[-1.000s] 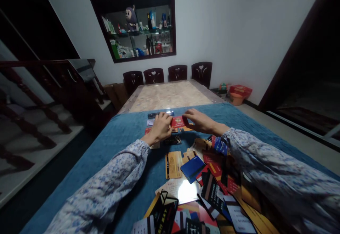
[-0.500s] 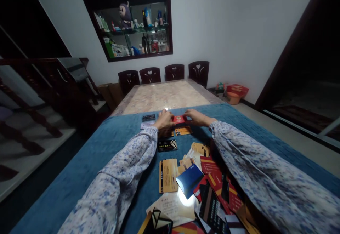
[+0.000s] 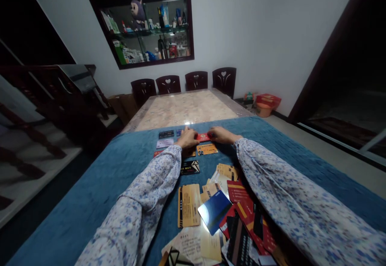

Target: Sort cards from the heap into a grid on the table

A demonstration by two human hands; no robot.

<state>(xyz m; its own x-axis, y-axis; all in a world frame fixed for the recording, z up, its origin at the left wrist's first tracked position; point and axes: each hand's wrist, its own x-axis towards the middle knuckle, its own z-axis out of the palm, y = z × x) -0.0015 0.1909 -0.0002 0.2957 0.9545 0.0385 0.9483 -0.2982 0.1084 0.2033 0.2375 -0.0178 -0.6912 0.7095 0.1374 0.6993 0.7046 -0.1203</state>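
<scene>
Both arms reach forward over a blue cloth (image 3: 90, 185). My left hand (image 3: 186, 139) and my right hand (image 3: 222, 135) lie low on the cloth at either end of a red card (image 3: 203, 137), fingers pressed on its edges. Around it lie other cards in rows: a dark card (image 3: 166, 134), a pale card (image 3: 164, 142), an orange card (image 3: 206, 149) and a black card (image 3: 189, 167). Nearer me is a loose heap of cards, with a tan card (image 3: 188, 205) and a blue card (image 3: 214, 211) on top.
Beyond the cloth is the bare marble table top (image 3: 187, 111) with several dark chairs (image 3: 181, 83) behind it. A wall cabinet (image 3: 144, 24) holds bottles and a plush toy. A wooden stair rail (image 3: 45, 93) stands at the left, a red basin (image 3: 267, 103) on the floor at the right.
Both hands have carried the red card farther away and lowered it onto the cloth at the far row. My view has tipped up slightly.
</scene>
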